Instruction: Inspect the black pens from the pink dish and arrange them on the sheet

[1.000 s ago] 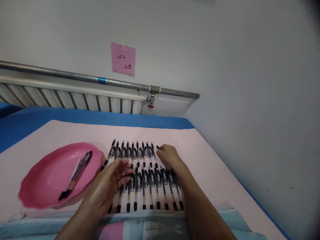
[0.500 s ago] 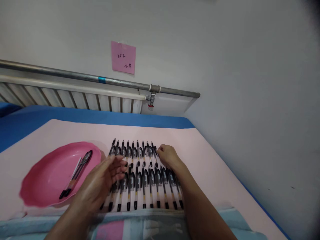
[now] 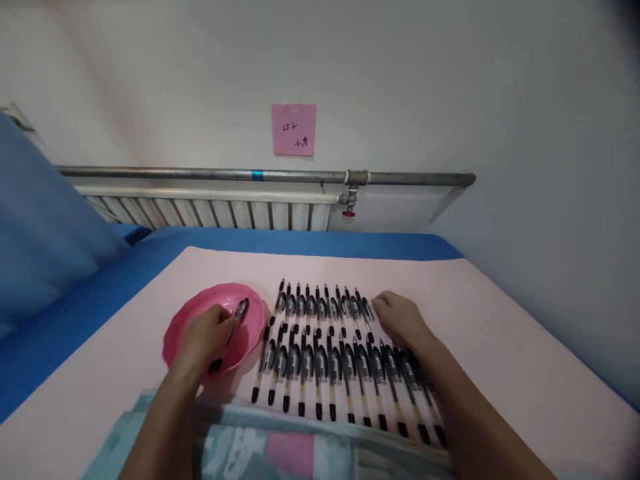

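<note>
Two rows of several black pens (image 3: 325, 340) lie side by side on a pink sheet (image 3: 490, 347). Left of them sits a pink bowl (image 3: 180, 330) with black pens in it. My left hand (image 3: 203, 340) is over the bowl, fingers curled round a black pen (image 3: 235, 323) there. My right hand (image 3: 400, 320) rests at the right end of the far pen row, fingers bent down onto the pens; I cannot make out whether it grips one.
The pink sheet lies on a blue bed cover (image 3: 80, 313). A blue pillow (image 3: 45, 227) stands at the left. Behind run a metal pipe (image 3: 250, 175) and radiator (image 3: 220, 212). A pink note (image 3: 294, 129) sticks to the wall. A patterned cloth (image 3: 280, 450) lies at the near edge.
My left hand has moved from the pen rows over to the pink bowl and closed on a pen there. The head turned left. My right hand stays at the far row's right end.
</note>
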Demonstrator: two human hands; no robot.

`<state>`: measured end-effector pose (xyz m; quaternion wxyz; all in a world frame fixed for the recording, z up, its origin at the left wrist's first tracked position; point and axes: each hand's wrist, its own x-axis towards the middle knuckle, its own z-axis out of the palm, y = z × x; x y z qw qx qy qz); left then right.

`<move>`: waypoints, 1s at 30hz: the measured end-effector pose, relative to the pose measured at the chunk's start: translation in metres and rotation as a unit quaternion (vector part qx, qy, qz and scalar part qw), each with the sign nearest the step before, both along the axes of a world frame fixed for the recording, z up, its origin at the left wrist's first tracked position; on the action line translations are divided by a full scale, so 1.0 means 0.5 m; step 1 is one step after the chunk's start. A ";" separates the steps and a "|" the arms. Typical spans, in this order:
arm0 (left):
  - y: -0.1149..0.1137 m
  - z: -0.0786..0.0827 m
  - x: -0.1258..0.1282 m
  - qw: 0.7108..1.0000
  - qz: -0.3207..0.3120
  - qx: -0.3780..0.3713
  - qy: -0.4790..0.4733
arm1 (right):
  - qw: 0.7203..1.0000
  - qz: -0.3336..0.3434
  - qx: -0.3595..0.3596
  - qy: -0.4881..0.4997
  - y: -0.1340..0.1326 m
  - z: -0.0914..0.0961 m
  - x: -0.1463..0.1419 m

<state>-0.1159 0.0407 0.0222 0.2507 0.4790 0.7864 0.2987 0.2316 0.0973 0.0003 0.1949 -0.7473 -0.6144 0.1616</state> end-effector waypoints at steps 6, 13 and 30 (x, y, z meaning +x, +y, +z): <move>0.004 -0.027 0.020 1.000 -0.010 0.012 0.022 | 1.000 0.000 0.001 0.010 -0.005 0.004 -0.004; -0.004 0.003 0.028 0.999 -0.016 0.010 0.033 | 0.999 -0.001 0.032 0.033 -0.009 0.026 -0.014; -0.089 0.002 0.294 0.858 -0.037 0.014 -0.513 | 0.838 0.092 0.057 0.535 -0.145 0.061 -0.257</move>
